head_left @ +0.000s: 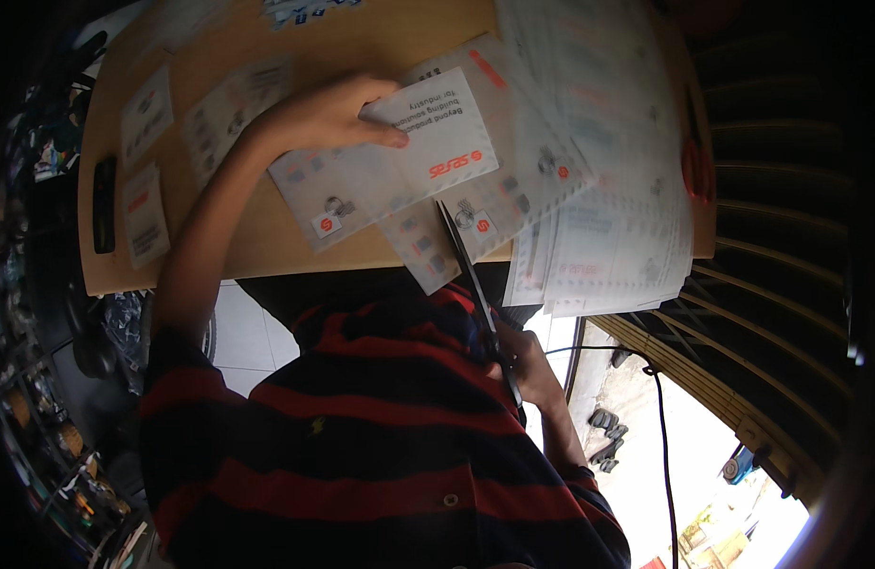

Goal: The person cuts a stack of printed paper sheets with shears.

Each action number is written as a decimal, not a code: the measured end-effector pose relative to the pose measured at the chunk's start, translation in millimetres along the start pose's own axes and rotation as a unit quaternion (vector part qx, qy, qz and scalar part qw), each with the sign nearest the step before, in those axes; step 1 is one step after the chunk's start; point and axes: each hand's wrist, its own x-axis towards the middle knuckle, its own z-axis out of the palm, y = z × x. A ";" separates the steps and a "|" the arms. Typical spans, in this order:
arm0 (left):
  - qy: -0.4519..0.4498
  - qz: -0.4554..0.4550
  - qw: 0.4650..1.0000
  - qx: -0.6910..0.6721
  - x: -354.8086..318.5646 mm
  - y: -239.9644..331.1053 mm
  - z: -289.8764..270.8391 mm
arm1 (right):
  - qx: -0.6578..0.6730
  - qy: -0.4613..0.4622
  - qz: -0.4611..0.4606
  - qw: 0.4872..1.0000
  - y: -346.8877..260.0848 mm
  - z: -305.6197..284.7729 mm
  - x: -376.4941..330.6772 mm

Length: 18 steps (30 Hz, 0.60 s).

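My left hand (pixel 357 114) pinches the edge of a white printed paper piece (pixel 437 133) with orange and black print, thumb on top and fingers at its far edge. The piece lies over other translucent printed sheets (pixel 499 204) near the table's front edge. Close to my body, my right hand (pixel 525 365) grips a pair of long black scissors (pixel 471 275), fingers at the handle end. Their blades point away from me, with the tips at the near edge of the printed sheets. Whether the blades touch the paper I cannot tell.
A tall stack of printed translucent sheets (pixel 608 218) covers the right of the brown table (pixel 362 38) and overhangs its front edge. Smaller cut pieces (pixel 147 216) lie at left, near a black slot-shaped item (pixel 105 204). Red loops (pixel 698 171) show at the right edge. A black cable (pixel 663 427) hangs at right.
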 end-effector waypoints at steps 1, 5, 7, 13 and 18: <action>-0.017 -0.014 0.999 -0.032 0.4 -2.2 -1.1 | 0.011 0.009 -0.006 1.000 -0.6 2.1 2.9; 0.025 -0.082 0.988 -0.127 -11.7 12.4 -0.2 | 0.040 0.017 -0.011 0.999 -0.7 3.0 7.0; 0.044 -0.073 0.987 -0.133 -15.8 11.3 3.6 | 0.024 -0.040 0.058 0.997 3.8 -1.6 2.3; 0.098 0.027 0.983 -0.156 -11.2 -5.8 16.0 | 0.037 -0.010 0.038 0.999 1.8 5.7 3.3; 0.085 0.025 0.977 -0.194 -3.2 -3.1 17.4 | 0.045 -0.021 0.050 0.998 4.5 8.4 5.7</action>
